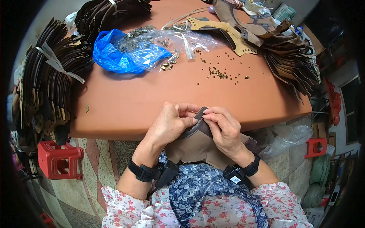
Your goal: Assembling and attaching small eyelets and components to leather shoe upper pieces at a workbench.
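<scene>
A brown shoe upper point(192, 147) with a darker, smooth edge strip hangs over my lap at the table's front edge. My left hand point(167, 123) is closed on it, thumb and fingers pinching the dark strip from the left. From the other side my right hand point(225, 129) pinches the tip of the same strip. Whether a small part sits between the right fingertips is too small to tell. Beyond the hands, small brass-coloured metal fittings point(221, 75) lie scattered on the orange-brown tabletop point(129, 102). Larger metal pieces point(167, 67) sit beside a clear plastic bag point(152, 45).
A blue plastic bag point(108, 57) lies at the back left. Tied stacks of dark shoe pieces point(38, 81) rise along the left edge. More shoe uppers point(294, 60) are piled at the right, near a tan piece point(239, 41). Red stools point(61, 157) stand on the floor.
</scene>
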